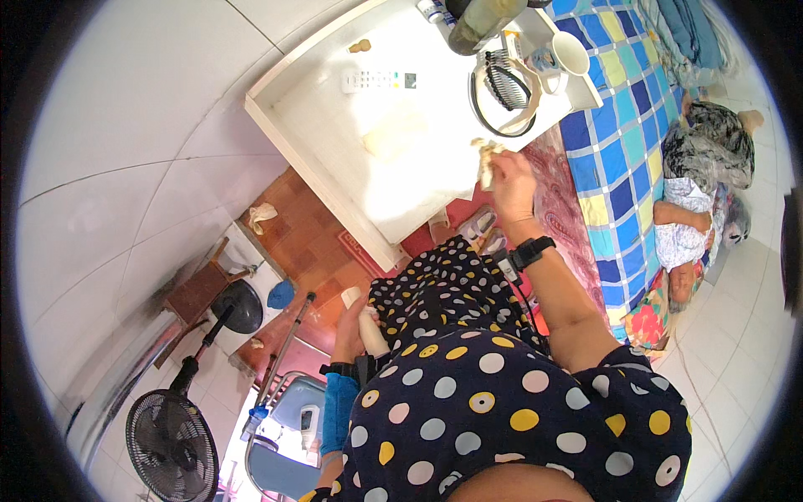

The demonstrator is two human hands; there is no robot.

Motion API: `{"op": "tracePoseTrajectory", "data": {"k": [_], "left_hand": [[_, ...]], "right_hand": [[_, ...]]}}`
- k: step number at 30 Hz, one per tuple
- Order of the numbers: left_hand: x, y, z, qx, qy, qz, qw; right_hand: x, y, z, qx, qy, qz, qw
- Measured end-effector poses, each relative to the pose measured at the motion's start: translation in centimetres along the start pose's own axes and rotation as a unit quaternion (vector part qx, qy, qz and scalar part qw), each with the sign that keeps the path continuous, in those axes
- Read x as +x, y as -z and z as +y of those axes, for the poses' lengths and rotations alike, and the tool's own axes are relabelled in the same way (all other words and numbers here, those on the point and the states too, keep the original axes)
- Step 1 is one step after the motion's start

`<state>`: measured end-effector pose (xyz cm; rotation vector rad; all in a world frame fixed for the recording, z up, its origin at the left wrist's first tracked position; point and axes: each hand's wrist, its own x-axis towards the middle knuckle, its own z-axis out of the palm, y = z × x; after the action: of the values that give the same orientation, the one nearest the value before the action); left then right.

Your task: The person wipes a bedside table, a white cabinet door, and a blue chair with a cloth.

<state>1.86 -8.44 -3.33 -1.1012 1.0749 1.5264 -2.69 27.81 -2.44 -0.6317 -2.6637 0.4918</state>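
My right hand (514,185) grips a crumpled, whitish-brown cloth or tissue (485,162) by its end, just off the near right corner of a white tray-like tabletop (313,157). Down by my dress, my left hand (348,329) is closed around a pale cylindrical bottle or tube (371,332). A white remote control (376,80) and a small tan object (360,46) lie on the tabletop. Near its right side are a black headband (480,116), a black hair comb (507,81) and a white mug (569,55).
Right of the table is a bed with a checked sheet (618,150); a person (684,219) lies on it. Slippers (480,223) sit on the floor below the table. At the left stand a black fan (172,439), a walking stick (288,342) and a grey folding chair (282,467).
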Motion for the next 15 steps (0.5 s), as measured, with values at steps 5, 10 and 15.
{"op": "tracePoseTrajectory", "data": {"k": [5,10,15], "left_hand": [[0.0,-0.5,0.4,0.013,0.001,0.009,1.000],[-0.4,-0.5,0.5,0.020,-0.001,0.004,1.000],[-0.7,-0.5,0.0,0.027,-0.018,-0.009,0.999]], "right_hand": [[3.4,-2.4,-2.7,0.060,0.037,-0.032,0.997],[9.1,-4.9,-3.7,-0.004,0.040,-0.027,0.999],[12.1,-6.7,-4.8,-0.048,0.022,0.027,0.998]]}}
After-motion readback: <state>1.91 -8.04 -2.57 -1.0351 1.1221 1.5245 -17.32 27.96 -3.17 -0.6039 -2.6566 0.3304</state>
